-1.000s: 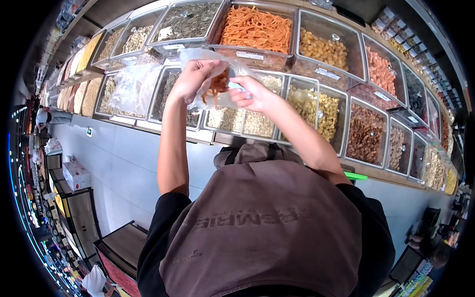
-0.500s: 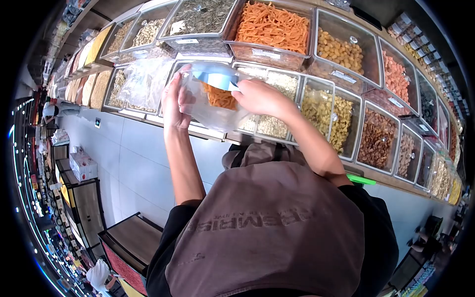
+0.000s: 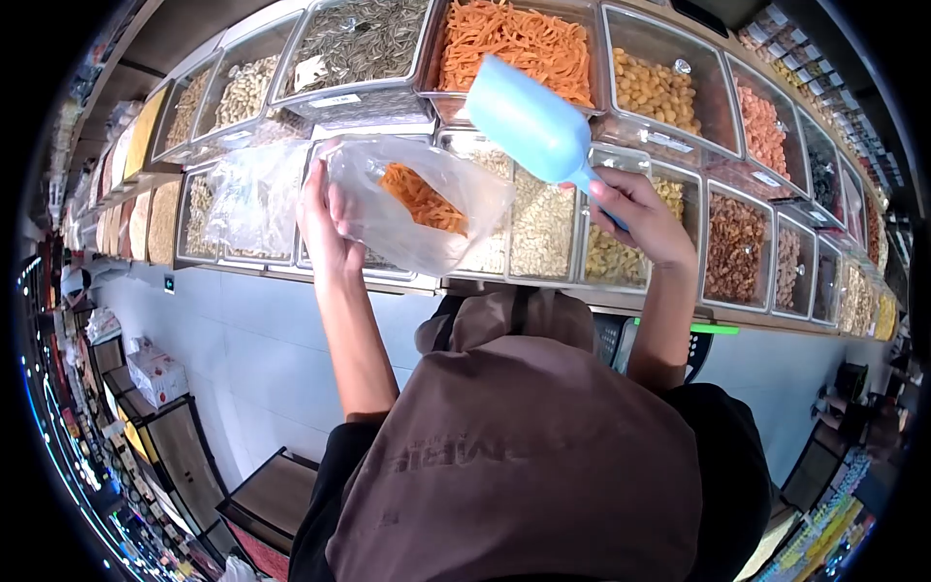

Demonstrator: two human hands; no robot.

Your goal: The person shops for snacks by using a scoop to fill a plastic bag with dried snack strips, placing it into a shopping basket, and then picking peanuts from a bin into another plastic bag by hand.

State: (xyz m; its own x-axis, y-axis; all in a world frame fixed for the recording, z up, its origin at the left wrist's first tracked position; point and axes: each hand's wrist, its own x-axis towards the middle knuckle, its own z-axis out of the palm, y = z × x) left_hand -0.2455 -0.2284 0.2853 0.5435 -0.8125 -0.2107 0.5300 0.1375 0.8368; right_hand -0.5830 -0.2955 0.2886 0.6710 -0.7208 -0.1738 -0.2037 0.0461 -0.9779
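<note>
My left hand point(image 3: 328, 221) grips the edge of a clear plastic bag point(image 3: 388, 228), its fingers closed on the film. Inside the bag lies a clump of orange dried strips point(image 3: 424, 201). My right hand point(image 3: 642, 215) is wrapped round the handle of a light-blue scoop point(image 3: 529, 118), which is raised to the right of the bag and apart from it. The scoop's wide end points up and left, in front of a bin of orange dried strips point(image 3: 514, 44). Whether anything lies in the scoop I cannot tell.
Bins of sunflower seeds point(image 3: 361, 41), yellow round pieces point(image 3: 652, 92) and pink pieces point(image 3: 759, 121) line the back row. Nearer stand bins of pale flakes point(image 3: 541, 228) and brown nuts point(image 3: 734, 247). Another crumpled clear bag point(image 3: 254, 199) lies over the bins at left.
The scoop has come out of the bag, moving right and up with my right hand. The bag stays in my left hand, with the orange strips now plainly showing inside.
</note>
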